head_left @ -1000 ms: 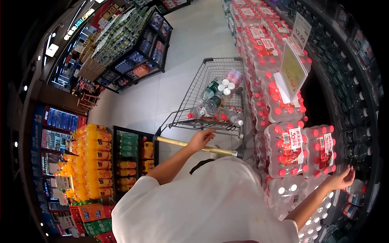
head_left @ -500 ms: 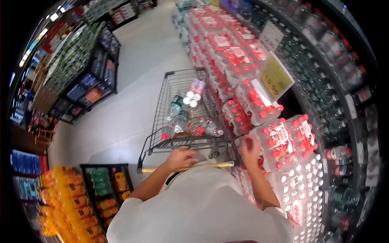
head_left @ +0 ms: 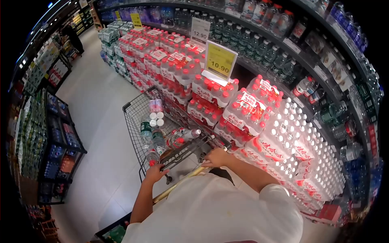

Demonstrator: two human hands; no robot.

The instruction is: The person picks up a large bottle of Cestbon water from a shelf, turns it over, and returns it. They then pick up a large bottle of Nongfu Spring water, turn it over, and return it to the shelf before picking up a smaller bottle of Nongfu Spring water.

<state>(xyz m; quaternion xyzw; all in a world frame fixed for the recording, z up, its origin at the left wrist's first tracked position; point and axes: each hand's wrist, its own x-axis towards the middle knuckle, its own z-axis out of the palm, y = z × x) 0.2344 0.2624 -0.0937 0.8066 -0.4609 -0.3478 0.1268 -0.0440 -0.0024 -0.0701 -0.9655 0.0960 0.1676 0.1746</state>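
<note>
Both of my hands rest on the yellow handle bar of a wire shopping cart. My left hand grips the bar near its left end, and my right hand holds it at the right end. Inside the cart lie several plastic bottles, some with red caps, some with white caps, plus green-labelled ones. The cart stands right beside stacked shrink-wrapped packs of red-capped water bottles.
A yellow price sign reading 10.90 and a white one reading 12.90 stand above the packs. Shelves of bottles line the right side. White-capped packs sit low at the right. A dark drinks rack stands left across the aisle.
My right hand has come back from the bottle packs onto the cart handle. My view has swung to the right, toward the shelves, and the cart has turned with it.
</note>
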